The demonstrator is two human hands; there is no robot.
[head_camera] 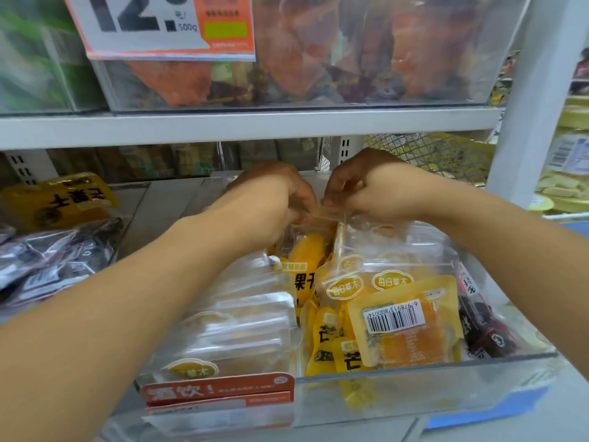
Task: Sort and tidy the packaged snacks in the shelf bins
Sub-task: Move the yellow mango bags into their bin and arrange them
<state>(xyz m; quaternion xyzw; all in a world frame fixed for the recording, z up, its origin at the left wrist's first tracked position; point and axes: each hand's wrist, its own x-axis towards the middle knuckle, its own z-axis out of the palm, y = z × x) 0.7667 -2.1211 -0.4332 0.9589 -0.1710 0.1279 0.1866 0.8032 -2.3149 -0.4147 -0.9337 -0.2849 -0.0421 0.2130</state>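
A clear plastic bin (414, 374) on the lower shelf holds several yellow dried-mango packets (322, 342). Deep in the bin, my left hand (274, 199) and my right hand (360, 186) pinch the clear top edge of one upright mango packet (309, 250) between them. A row of packets lying clear-side up (242, 327) fills the bin's left half. One packet lies on the right with its barcode label (393, 317) facing up. Dark red packets (484, 327) sit against the bin's right wall.
Black and silver packets (54, 260) and a yellow packet (60, 199) lie in the bin to the left. A red label (216, 393) hangs on the bin front. The white shelf board (242, 126) above carries bins of orange snacks (296, 59) and a price sign (153, 23).
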